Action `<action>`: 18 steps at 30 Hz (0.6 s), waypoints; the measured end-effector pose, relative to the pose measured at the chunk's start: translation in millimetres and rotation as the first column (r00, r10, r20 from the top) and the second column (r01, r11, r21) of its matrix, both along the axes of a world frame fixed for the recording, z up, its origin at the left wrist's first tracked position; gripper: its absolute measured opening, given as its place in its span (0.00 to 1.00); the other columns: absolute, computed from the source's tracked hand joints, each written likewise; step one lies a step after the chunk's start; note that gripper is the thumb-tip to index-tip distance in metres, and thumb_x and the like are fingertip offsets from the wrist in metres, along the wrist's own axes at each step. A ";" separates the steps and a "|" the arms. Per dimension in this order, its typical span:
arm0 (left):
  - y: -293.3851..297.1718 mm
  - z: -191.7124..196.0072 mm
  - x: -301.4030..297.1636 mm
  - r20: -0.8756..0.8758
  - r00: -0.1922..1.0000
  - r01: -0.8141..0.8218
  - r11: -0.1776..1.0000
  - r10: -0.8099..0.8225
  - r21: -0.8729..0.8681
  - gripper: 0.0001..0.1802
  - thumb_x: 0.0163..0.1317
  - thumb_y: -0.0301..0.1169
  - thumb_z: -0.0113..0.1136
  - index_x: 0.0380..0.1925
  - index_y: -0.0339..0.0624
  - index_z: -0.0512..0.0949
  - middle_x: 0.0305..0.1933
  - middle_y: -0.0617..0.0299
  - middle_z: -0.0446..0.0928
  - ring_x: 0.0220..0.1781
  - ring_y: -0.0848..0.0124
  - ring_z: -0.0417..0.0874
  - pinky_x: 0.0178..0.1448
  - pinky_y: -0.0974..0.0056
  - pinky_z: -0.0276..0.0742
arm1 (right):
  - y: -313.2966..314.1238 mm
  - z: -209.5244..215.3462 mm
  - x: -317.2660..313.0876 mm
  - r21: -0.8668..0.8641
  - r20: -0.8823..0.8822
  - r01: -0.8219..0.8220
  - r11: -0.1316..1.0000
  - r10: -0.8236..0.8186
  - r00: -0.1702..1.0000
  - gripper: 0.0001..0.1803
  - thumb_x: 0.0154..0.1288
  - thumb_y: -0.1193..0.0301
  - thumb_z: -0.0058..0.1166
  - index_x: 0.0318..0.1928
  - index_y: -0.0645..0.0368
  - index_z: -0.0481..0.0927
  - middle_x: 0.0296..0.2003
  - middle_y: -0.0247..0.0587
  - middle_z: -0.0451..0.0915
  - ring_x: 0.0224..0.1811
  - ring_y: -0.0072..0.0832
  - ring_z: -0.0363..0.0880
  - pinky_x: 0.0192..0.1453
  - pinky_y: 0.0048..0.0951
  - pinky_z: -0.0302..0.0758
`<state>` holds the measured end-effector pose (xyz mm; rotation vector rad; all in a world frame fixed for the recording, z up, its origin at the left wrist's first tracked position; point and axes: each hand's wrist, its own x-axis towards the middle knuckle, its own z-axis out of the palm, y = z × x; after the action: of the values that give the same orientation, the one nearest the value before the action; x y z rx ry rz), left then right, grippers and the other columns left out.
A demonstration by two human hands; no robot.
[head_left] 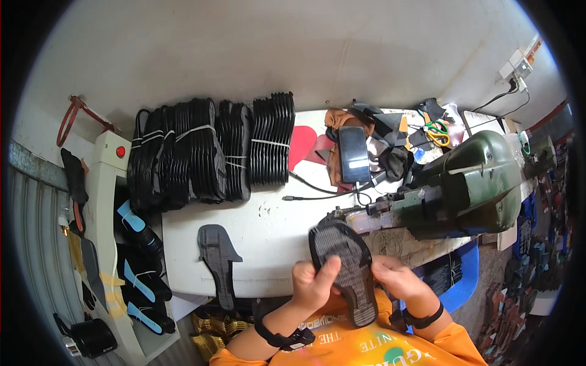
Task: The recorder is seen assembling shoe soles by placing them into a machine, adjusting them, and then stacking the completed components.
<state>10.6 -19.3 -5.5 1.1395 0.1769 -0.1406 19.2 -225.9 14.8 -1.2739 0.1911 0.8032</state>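
A shoe sole (349,259) with a grey striped face and a raised black rim is held between my hands at the table's front edge. My left hand (314,284) grips its left side, thumb lying across the grey face and fingers hidden underneath. At the right edge my right hand (398,278) closes on the rim; its fingertips are partly hidden. The sole's wider end is beside the working end of a green machine (470,189); whether they touch I cannot tell. A loose grey striped sole piece (215,253) with a side tab lies to the left.
Bundles of black-rimmed soles (201,152) line the back left. A phone (354,154), a black cable (311,196), scissors (437,134) and fabric scraps (397,163) lie behind. A cabinet (105,183) with blue-marked pieces stands left. A blue tub (461,280) sits below right.
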 end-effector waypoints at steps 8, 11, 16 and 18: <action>-0.5 6.7 -11.9 0.350 0.935 0.056 0.956 0.050 -0.287 0.56 0.61 0.62 0.67 0.78 0.45 0.51 0.72 0.41 0.64 0.67 0.56 0.73 0.69 0.54 0.71 | 43.8 -12.8 -43.3 0.216 -0.053 0.228 0.950 -0.222 0.974 0.18 0.82 0.63 0.44 0.44 0.66 0.80 0.38 0.34 0.82 0.40 0.21 0.78 0.47 0.26 0.75; 18.8 -5.3 -22.7 0.369 0.925 0.170 0.965 -0.087 -0.198 0.42 0.65 0.52 0.68 0.70 0.43 0.62 0.59 0.47 0.72 0.52 0.62 0.77 0.60 0.58 0.75 | 29.1 -53.4 -55.1 0.626 -0.386 0.128 0.769 0.163 0.908 0.25 0.82 0.54 0.43 0.55 0.65 0.81 0.36 0.36 0.83 0.30 0.21 0.79 0.38 0.24 0.77; 37.0 -2.5 -31.2 0.140 0.977 -0.158 0.987 0.162 -0.038 0.19 0.67 0.36 0.70 0.50 0.36 0.76 0.41 0.65 0.76 0.41 0.79 0.74 0.47 0.73 0.71 | 19.2 -38.5 -50.1 0.652 -0.098 -0.278 0.705 0.441 0.892 0.36 0.77 0.43 0.44 0.62 0.67 0.74 0.42 0.40 0.83 0.28 0.18 0.76 0.32 0.20 0.71; 49.2 -10.8 -36.0 0.089 0.975 -0.200 0.979 0.202 -0.025 0.18 0.68 0.37 0.70 0.49 0.38 0.75 0.40 0.67 0.76 0.41 0.80 0.73 0.47 0.73 0.71 | 19.4 -5.7 -47.4 0.495 -0.087 -0.247 0.833 0.330 0.940 0.34 0.72 0.49 0.52 0.62 0.68 0.74 0.47 0.42 0.82 0.32 0.15 0.75 0.32 0.18 0.69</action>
<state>-25.4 29.9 -16.4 1.1030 0.2088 0.0891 -28.1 -206.5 9.1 -0.7680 -0.0721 1.1429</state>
